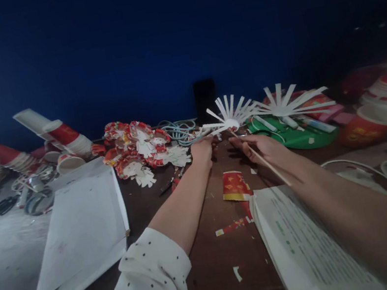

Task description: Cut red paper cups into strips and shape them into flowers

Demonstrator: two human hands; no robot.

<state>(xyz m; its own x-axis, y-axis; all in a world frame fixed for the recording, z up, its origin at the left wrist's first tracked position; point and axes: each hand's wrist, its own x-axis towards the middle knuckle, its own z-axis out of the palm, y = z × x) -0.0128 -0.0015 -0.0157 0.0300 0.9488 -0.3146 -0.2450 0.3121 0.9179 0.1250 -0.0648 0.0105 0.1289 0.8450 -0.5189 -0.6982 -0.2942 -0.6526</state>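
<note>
A paper cup cut into spread white strips (232, 122) is held up over the brown table, its strips fanning outward. My left hand (202, 152) is closed, its fingertips pinching the end of one strip at the left side. In my right hand (263, 147) is a thin wooden stick (272, 167), which slants from the centre of the cut cup down along my forearm. Whether the stick is fixed to the cup cannot be seen. Just right of it, a second cut cup (283, 110) lies spread over a green tray (308, 139). Below my hands lies a red cup piece (234, 185).
Left are a white board (86, 219), a tape roll (39, 202) and stacked red-and-white cups (68, 137). A heap of red-and-white paper crafts (138, 150) sits beside a blue cord (181, 131). A printed paper stack (300, 241) lies under my right arm, near a red cup (373, 123).
</note>
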